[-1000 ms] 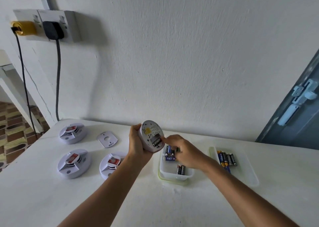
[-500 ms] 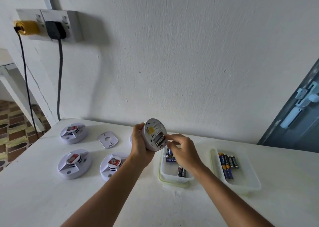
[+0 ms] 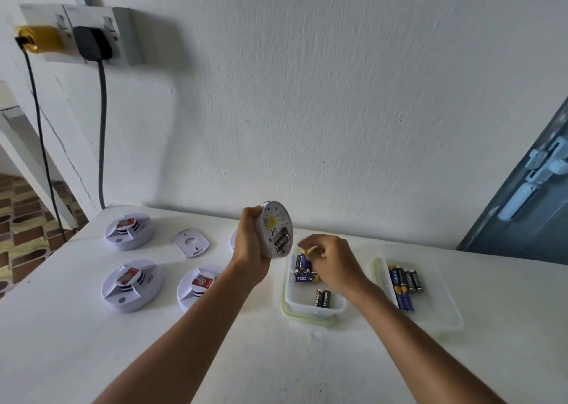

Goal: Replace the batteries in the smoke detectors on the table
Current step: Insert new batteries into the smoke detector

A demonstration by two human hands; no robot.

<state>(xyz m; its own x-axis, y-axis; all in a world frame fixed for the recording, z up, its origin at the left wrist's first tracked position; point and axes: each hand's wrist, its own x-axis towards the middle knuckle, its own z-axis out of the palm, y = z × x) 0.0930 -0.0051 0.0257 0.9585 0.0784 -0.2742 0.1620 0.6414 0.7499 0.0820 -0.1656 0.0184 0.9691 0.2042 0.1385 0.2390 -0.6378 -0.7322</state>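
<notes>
My left hand (image 3: 250, 245) grips a round white smoke detector (image 3: 276, 222) upright above the table, its back towards me. Its open battery bay shows one black battery (image 3: 282, 243). My right hand (image 3: 333, 262) hovers just right of it, over a clear container (image 3: 307, 315). Its thumb and fingertips pinch something small with a yellowish end; through the blur it looks like a battery. The container holds a blue battery pack (image 3: 303, 277) and two black batteries (image 3: 322, 298). Three more detectors (image 3: 129, 230) (image 3: 130, 283) (image 3: 199, 283) lie at the left.
A second clear container (image 3: 436, 323) at the right holds several batteries (image 3: 404, 283). A loose white mounting plate (image 3: 191, 242) lies between the detectors. The white table (image 3: 92, 348) stands against a wall with plugged sockets (image 3: 89, 40). A blue door (image 3: 522, 213) is at the far right.
My right hand has drawn away from the detector's battery bay, moving right and down over the middle container. My left hand has kept the detector raised.
</notes>
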